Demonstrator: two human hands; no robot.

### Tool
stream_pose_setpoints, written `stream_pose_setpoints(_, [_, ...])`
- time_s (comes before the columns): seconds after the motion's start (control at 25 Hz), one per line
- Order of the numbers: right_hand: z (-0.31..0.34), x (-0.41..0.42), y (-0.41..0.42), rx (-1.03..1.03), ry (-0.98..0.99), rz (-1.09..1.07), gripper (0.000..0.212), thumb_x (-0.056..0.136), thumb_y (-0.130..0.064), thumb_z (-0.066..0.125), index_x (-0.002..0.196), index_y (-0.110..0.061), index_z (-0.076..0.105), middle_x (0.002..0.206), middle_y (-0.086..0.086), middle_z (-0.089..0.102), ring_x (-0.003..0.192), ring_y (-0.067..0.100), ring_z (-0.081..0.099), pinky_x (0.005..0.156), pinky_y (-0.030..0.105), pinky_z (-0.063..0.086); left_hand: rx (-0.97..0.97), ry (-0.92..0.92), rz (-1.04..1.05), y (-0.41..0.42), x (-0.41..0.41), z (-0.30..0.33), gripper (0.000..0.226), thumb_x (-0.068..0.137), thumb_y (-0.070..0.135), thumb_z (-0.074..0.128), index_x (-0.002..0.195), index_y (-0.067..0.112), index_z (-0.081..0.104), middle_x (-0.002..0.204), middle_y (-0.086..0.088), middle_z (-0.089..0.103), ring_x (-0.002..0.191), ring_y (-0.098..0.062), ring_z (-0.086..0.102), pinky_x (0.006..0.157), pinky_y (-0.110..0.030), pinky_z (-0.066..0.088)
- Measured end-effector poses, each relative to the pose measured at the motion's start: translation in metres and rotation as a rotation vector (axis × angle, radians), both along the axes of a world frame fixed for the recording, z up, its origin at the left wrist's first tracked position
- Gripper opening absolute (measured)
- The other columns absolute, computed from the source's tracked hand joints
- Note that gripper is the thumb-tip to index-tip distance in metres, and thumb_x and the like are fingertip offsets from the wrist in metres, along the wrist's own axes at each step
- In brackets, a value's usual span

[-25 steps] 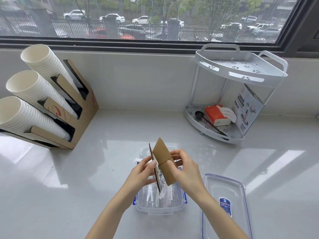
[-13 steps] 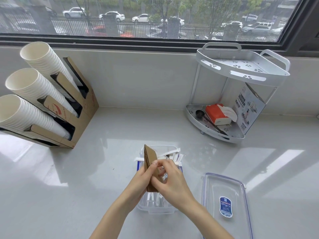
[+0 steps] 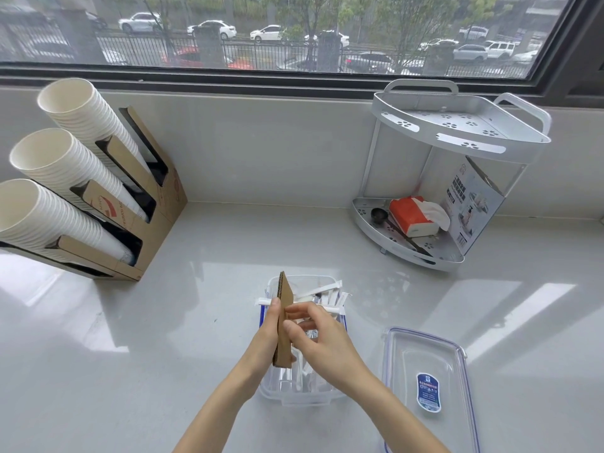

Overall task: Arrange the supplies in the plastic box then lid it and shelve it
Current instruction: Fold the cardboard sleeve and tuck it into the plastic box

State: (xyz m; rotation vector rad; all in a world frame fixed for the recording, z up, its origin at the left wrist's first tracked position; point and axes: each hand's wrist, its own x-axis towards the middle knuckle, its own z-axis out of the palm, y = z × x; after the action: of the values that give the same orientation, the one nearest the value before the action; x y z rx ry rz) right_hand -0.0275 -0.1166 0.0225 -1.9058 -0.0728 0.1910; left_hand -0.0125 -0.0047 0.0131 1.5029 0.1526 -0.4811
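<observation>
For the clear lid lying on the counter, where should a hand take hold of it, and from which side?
Grip the lid by its long left rim, coming from above on the box side. It lies flat with a raised lip all round, so fingers can only hook an edge. That edge lies nearest the right hand.

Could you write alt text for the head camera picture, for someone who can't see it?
Two hands, left hand and right hand, hold a cardboard piece upright in a clear plastic box of wrapped straws; its lid lies beside it.
</observation>
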Motion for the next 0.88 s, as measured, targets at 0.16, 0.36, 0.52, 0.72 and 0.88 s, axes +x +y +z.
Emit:
stream_pose_setpoints(0.16, [-0.001, 0.004, 0.0, 0.088, 0.067, -0.059, 0.007, 0.09, -0.027, 0.054, 0.095, -0.023, 0.057, 0.103, -0.003, 0.065, 0.094, 0.011, 0.063, 0.088, 0.029, 0.055, 0.072, -0.047, -0.054, 0.002, 0.0, -0.005, 0.047, 0.091, 0.048, 0.023, 0.114, 0.025, 0.057, 0.105, 0.009, 0.071, 0.105, -0.013, 0.063, 0.09, -0.038, 0.052])
stream_pose_setpoints(0.36, [0.005, 0.008, -0.001, 0.158, 0.15, -0.139, 0.019, 0.088, -0.03, 0.056, 0.092, -0.012, 0.06, 0.09, 0.001, 0.07, 0.085, 0.016, 0.07, 0.084, 0.035, 0.058, 0.223, -0.191, -0.014, 0.005, -0.005, -0.005, 0.038, 0.09, 0.037, 0.04, 0.128, 0.035, 0.038, 0.119, 0.007, 0.054, 0.094, 0.004, 0.056, 0.064, 0.005, 0.042])
stream_pose_setpoints(0.52, [0.008, 0.013, 0.0, 0.117, 0.114, -0.168, 0.006, 0.085, -0.022, 0.059, 0.082, -0.016, 0.059, 0.078, -0.005, 0.065, 0.07, 0.007, 0.066, 0.067, 0.02, 0.059, 0.285, -0.227, -0.029, 0.014, -0.004, -0.004, 0.047, 0.086, 0.039, 0.05, 0.131, 0.036, 0.037, 0.122, 0.01, 0.054, 0.102, -0.004, 0.059, 0.065, 0.005, 0.043])
stream_pose_setpoints(0.72, [0.013, 0.023, 0.001, 0.002, 0.106, -0.194, 0.016, 0.084, -0.02, 0.055, 0.068, -0.021, 0.056, 0.068, -0.006, 0.063, 0.061, 0.007, 0.064, 0.066, 0.025, 0.061, 0.301, -0.241, -0.096, 0.025, -0.003, -0.001, 0.039, 0.084, 0.033, 0.058, 0.12, 0.041, 0.045, 0.119, 0.019, 0.055, 0.106, -0.005, 0.06, 0.067, 0.001, 0.045])
stream_pose_setpoints(0.88, [0.012, 0.024, 0.003, -0.103, 0.09, -0.165, 0.018, 0.082, -0.021, 0.054, 0.065, -0.019, 0.055, 0.071, 0.002, 0.067, 0.069, 0.019, 0.07, 0.073, 0.034, 0.061, 0.336, -0.242, -0.089, 0.029, -0.004, -0.002, 0.031, 0.082, 0.032, 0.061, 0.112, 0.028, 0.054, 0.114, 0.014, 0.061, 0.105, -0.002, 0.058, 0.071, -0.006, 0.048])
